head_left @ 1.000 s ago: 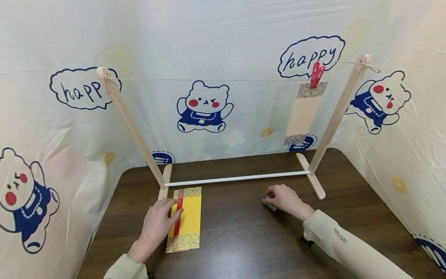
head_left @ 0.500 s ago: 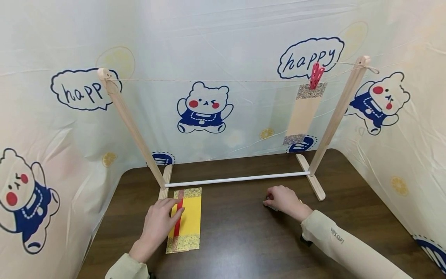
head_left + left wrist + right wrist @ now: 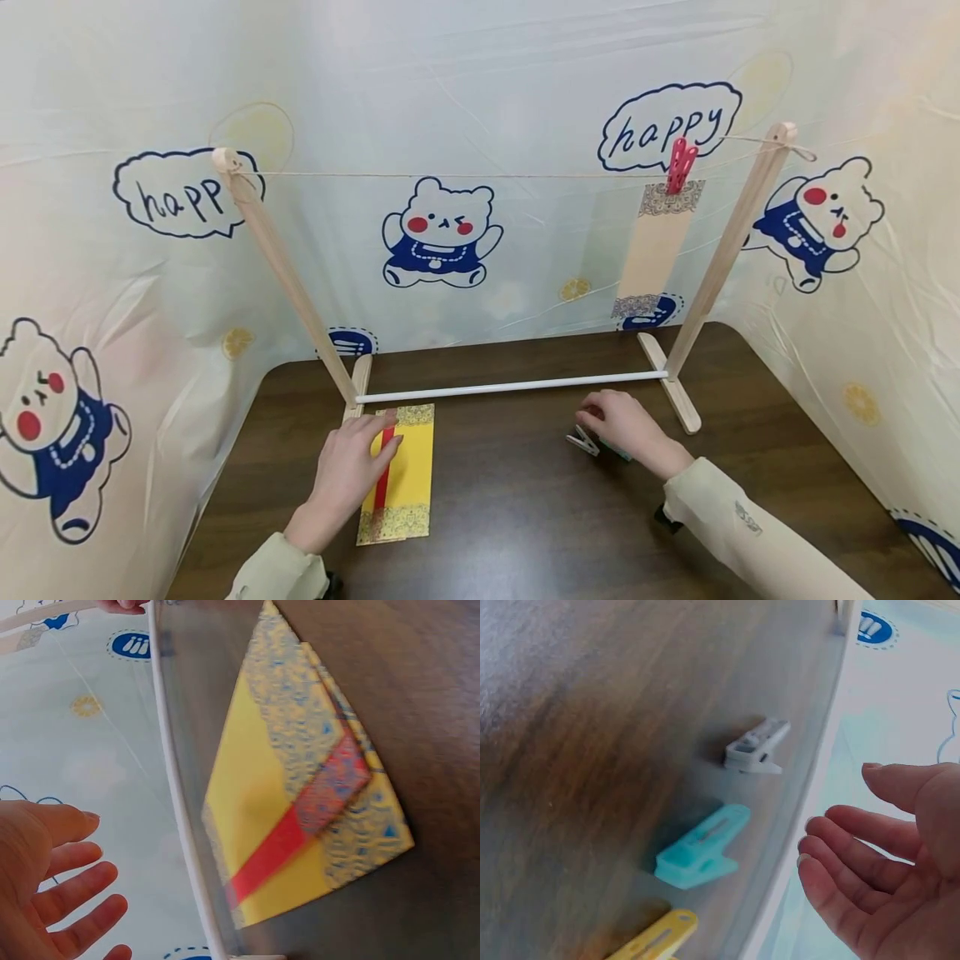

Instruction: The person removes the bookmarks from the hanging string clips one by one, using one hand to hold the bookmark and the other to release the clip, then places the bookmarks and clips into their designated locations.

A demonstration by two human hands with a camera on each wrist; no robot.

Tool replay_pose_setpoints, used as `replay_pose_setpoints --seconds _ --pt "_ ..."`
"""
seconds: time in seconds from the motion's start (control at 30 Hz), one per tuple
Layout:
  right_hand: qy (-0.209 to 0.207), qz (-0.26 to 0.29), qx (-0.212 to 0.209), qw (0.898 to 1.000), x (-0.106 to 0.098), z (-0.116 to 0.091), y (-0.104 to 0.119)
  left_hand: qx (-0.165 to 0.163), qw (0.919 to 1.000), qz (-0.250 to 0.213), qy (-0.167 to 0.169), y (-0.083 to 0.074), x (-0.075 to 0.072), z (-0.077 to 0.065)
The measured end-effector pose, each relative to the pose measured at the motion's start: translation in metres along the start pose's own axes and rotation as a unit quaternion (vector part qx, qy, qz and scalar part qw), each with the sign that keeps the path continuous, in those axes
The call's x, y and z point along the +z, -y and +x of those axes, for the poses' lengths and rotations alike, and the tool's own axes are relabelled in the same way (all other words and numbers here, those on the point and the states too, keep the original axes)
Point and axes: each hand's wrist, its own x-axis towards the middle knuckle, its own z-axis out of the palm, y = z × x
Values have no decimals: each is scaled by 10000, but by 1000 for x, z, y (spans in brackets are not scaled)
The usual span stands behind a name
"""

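My left hand (image 3: 347, 468) hovers over the left edge of a stack of yellow paper strips (image 3: 411, 467), its fingers relaxed and holding nothing. The strips have patterned ends and a red band, also seen in the left wrist view. My right hand (image 3: 628, 427) is loosely curled and empty, just above the table beside a grey clothespin (image 3: 583, 442). In the right wrist view that clothespin lies on the wood near a teal clothespin (image 3: 705, 851) and a yellow clothespin (image 3: 656, 937), the last cut off by the frame edge. In the head view the right hand hides part of this row.
A wooden stand with a left post (image 3: 277, 271), a right post (image 3: 727, 250) and a white rod (image 3: 510, 387) stands at the table's back. A string (image 3: 450, 176) runs between the post tops. On it a pink clothespin (image 3: 681, 167) holds a peach paper strip (image 3: 654, 254).
My right hand has let go of the grey clothespin and drawn slightly right and up, leaving it on the table. The left hand has barely moved.
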Motion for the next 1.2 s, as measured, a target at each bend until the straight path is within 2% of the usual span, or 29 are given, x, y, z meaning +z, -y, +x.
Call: replay_pose_setpoints --seconds 0.17,0.6,0.77,1.0,1.2 --pt "-369 105 -99 9992 -14 -4 2 -11 10000 -53 65 -8 -4 7" --pt "-1033 319 -236 9939 -52 -9 14 370 9989 -253 -105 -33 -8 28" --pt "-1235 419 -298 9910 -68 -13 21 632 9969 -397 -230 -44 -9 35" --pt "-1599 331 -616 9846 -87 -15 28 838 9947 -528 -264 -60 -10 44" --pt "-1904 238 -703 9789 -101 -17 31 1024 9924 -610 -315 -74 -11 54"
